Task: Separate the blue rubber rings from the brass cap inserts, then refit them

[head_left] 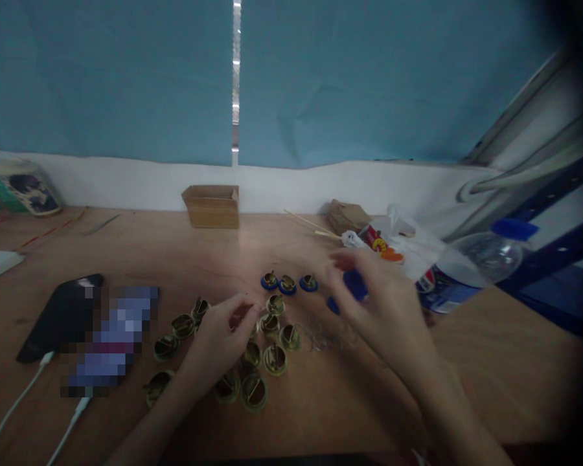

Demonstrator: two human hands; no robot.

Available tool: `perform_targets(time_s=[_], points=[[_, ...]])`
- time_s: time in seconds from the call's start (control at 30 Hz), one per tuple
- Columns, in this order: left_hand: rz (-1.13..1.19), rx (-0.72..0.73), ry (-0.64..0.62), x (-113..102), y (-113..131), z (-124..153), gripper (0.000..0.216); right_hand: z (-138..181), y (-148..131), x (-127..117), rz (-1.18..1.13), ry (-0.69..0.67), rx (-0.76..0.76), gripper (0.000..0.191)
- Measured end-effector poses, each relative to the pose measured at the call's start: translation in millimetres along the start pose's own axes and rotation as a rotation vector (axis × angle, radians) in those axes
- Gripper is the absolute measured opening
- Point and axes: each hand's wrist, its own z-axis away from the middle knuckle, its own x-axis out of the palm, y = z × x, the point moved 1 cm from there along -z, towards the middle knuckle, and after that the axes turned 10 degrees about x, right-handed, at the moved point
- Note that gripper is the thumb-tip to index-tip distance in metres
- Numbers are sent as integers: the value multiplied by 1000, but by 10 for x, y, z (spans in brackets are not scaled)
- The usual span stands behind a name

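Well left of the Pepsi bottle (449, 285), the left hand (223, 333), fingertips close together, is among gold-backed pin badges (274, 360); nearer the bottle, blue-rimmed badges (287, 284), then the blurred right hand (369, 288). I can't tell whether either grips anything.

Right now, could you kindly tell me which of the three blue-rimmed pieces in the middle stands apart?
The rightmost piece: a gap separates it from the other two pieces, which sit close together.

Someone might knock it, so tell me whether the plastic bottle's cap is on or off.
On: the blue cap covers the top end of the bottle.
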Motion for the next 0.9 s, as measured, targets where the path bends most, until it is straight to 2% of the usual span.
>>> perform_targets(time_s=[0.07,0.1,0.27,0.4,0.47,0.6,0.77,0.9], points=[[-2,-1,13,-16,2,-7,19,-59,-105,260,115,-327,-87,17],[-3,-1,16,-21,2,-10,19,-101,-130,401,133,-389,-127,16],[0,8,37,-13,-42,-27,20,-338,-82,1019,176,-544,-274,10],[7,13,73,-6,-97,-36,18,-418,0,1216,197,-593,-306,27],[11,11,91,-10,-110,-33,18,-420,11,1219,184,-582,-311,26],[28,-2,127,-20,-118,-24,17,-380,-57,1063,91,-481,-312,7],[71,1,178,-6,-68,-20,19,-216,-233,668,-101,-318,-278,12],[401,-2,95,22,48,-28,23,-44,-329,427,-402,-323,-276,4]])
